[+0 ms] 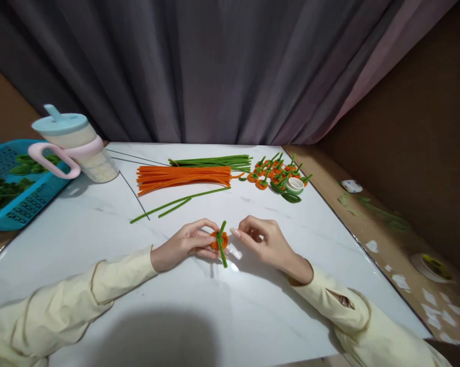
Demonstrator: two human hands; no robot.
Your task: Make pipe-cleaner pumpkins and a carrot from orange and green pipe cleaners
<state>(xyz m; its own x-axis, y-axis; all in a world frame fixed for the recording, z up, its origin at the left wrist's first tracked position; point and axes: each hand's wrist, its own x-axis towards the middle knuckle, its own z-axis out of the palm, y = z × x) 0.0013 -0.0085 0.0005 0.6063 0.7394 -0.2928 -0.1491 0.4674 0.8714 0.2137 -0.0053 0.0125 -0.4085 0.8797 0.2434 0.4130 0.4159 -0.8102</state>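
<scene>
Over the table (80,234), left grip (194,241) pinches an orange-green ornament (225,239); right grip (268,243) curls half-open, empty.

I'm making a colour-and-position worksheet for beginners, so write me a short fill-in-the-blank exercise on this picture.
1. The orange and green piece is held in the person's ____ hand.
2. Just in front of the green bundle lies a larger bundle coloured ____.
3. The cup has a light ____ lid.
4. Its handle is pale ____.

Missing words: left; orange; blue; pink.
</scene>
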